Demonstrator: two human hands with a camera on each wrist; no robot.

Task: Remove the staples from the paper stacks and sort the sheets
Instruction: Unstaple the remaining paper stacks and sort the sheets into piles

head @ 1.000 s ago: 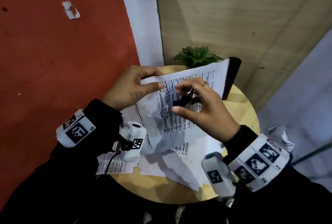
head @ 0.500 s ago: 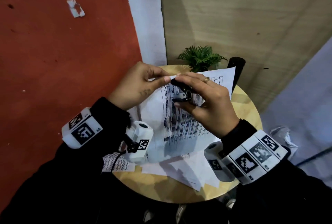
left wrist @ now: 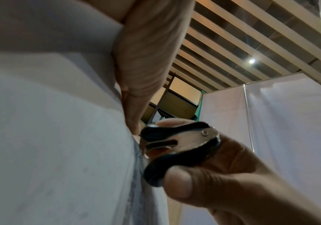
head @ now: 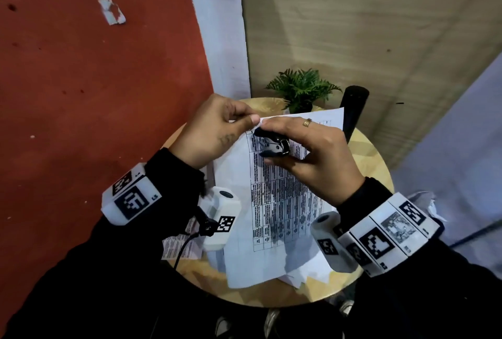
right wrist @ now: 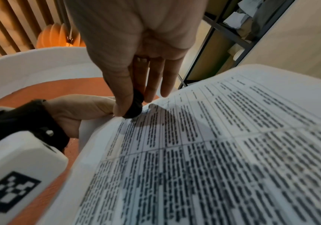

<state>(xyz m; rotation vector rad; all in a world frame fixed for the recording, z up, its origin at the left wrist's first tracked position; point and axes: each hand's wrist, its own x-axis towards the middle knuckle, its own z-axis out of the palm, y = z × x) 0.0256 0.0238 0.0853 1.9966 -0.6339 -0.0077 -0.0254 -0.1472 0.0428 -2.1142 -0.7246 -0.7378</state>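
A stapled paper stack (head: 279, 203) printed with a table is held up over a round wooden table (head: 372, 159). My left hand (head: 217, 132) pinches its top left corner between thumb and fingers (left wrist: 144, 68). My right hand (head: 307, 154) grips a black and chrome staple remover (head: 271, 143), thumb below and forefinger on top. The staple remover (left wrist: 177, 146) has its claws against the paper stack (left wrist: 59, 137) at that same corner. In the right wrist view only the black end of the staple remover (right wrist: 134, 105) shows beside the paper stack (right wrist: 213, 152). The staple itself is hidden.
Loose white sheets (head: 301, 270) and a printed page (head: 179, 243) lie on the table under the stack. A small green plant (head: 301, 88) and a black post (head: 353, 110) stand at the table's far edge. Crumpled paper (head: 426, 200) lies on the floor to the right.
The right hand has carried the staple remover up from the middle of the page to the top left corner, and the stack has tilted flatter. The left hand keeps pinching that corner.
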